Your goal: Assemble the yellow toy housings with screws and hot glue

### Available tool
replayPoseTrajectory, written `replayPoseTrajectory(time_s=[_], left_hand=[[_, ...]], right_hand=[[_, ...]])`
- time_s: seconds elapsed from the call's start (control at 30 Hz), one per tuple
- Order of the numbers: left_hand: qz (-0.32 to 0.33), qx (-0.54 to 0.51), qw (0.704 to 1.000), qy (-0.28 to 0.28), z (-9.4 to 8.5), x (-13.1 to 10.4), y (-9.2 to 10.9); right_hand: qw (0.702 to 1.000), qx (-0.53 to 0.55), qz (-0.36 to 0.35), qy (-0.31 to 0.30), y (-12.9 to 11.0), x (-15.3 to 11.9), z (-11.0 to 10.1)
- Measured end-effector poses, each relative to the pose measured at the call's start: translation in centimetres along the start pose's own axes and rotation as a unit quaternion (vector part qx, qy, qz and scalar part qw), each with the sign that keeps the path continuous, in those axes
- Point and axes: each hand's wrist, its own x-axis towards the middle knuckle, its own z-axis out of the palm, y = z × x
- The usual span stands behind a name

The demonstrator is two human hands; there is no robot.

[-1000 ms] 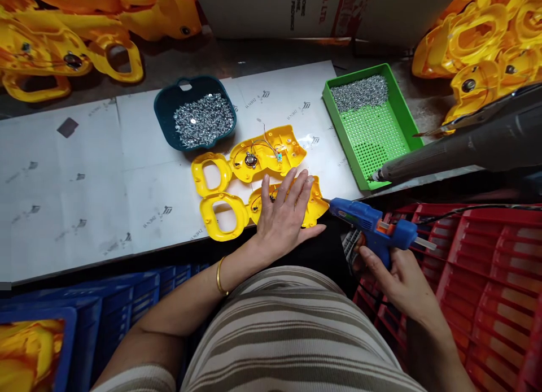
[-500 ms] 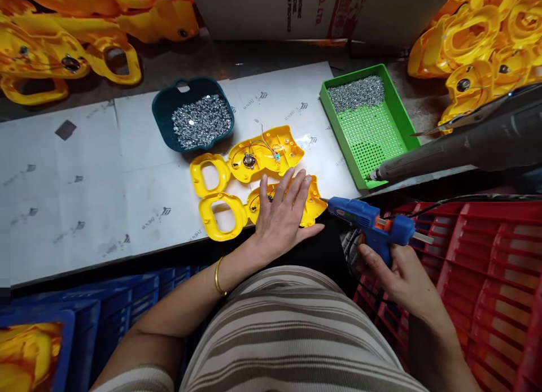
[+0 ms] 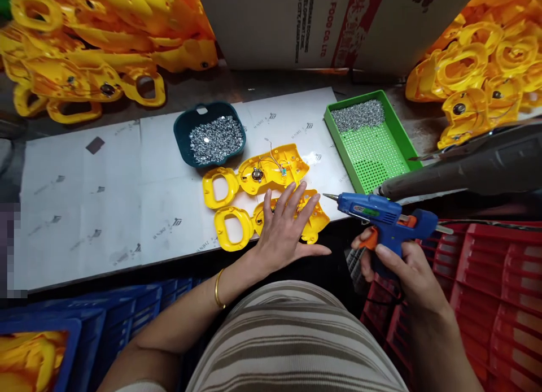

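My left hand point(image 3: 282, 228) lies with fingers spread over the nearer yellow shell point(image 3: 232, 229), hiding its middle. Just behind it is a second yellow shell point(image 3: 275, 169), open side up, with a round dark part, thin wires and a small blue connector inside. My right hand point(image 3: 402, 268) is wrapped round the handle of a blue glue gun point(image 3: 372, 208), its fingers near the orange trigger. The gun's metal nozzle points left, a little apart from the right end of the nearer shell.
Behind the shells stand a dark teal bin point(image 3: 182, 140) and a green tray point(image 3: 347, 155), both with small metal screws. A grey tool point(image 3: 461, 163) reaches in from the right. Yellow shells point(image 3: 97, 47) are piled at the back; blue crates point(image 3: 97, 330) and red crates point(image 3: 470, 301) flank me.
The glue gun in my right hand has moved right, and its nozzle is now away from the nearer shell. My left hand stays on that shell. The camera view has shifted.
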Motion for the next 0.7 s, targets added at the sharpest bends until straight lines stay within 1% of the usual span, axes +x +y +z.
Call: replayPoseTrajectory(time_s=[0.07, 0.13, 0.17, 0.23, 0.3, 0.47, 0.5, 0.57, 0.6, 0.63, 0.67, 0.7], left_hand=[[0.003, -0.003, 0.999, 0.053, -0.6, 0.7, -0.9], [-0.016, -0.008, 0.994, 0.104, -1.4, 1.8, -1.9], [-0.024, -0.019, 0.992, 0.121, -1.8, 2.4, -2.3], [-0.019, -0.059, 0.989, 0.137, -2.3, 3.5, -3.0], [0.003, -0.093, 0.985, 0.144, -2.4, 4.1, -3.3], [0.026, -0.124, 0.973, 0.193, -2.7, 3.8, -3.6], [0.021, -0.136, 0.968, 0.208, -2.9, 3.9, -3.8], [-0.015, -0.145, 0.961, 0.235, -3.3, 4.6, -4.7], [-0.04, -0.138, 0.962, 0.234, -3.4, 5.1, -5.3], [-0.066, -0.121, 0.966, 0.218, -3.4, 5.8, -5.9], [-0.088, -0.097, 0.974, 0.184, -3.3, 6.6, -6.5], [-0.102, -0.072, 0.983, 0.134, -3.0, 7.3, -7.1]], right_hand=[[0.997, -0.068, -0.011, 0.033, -0.4, 1.5, 0.4], [0.99, -0.129, -0.019, 0.056, -0.6, 3.1, 0.7], [0.987, -0.15, -0.023, 0.06, -0.7, 3.8, 0.9], [0.983, -0.167, -0.033, 0.061, -0.8, 4.9, 1.1], [0.983, -0.17, -0.047, 0.059, -0.9, 5.6, 1.3], [0.977, -0.19, -0.065, 0.071, -1.4, 6.7, 1.7], [0.976, -0.192, -0.073, 0.076, -1.6, 7.0, 1.7], [0.973, -0.196, -0.09, 0.085, -2.0, 7.5, 1.9], [0.971, -0.199, -0.095, 0.088, -2.2, 7.8, 2.0], [0.97, -0.201, -0.098, 0.09, -2.3, 8.1, 2.1], [0.97, -0.202, -0.098, 0.091, -2.4, 8.3, 2.2], [0.97, -0.202, -0.096, 0.09, -2.4, 8.5, 2.2]])
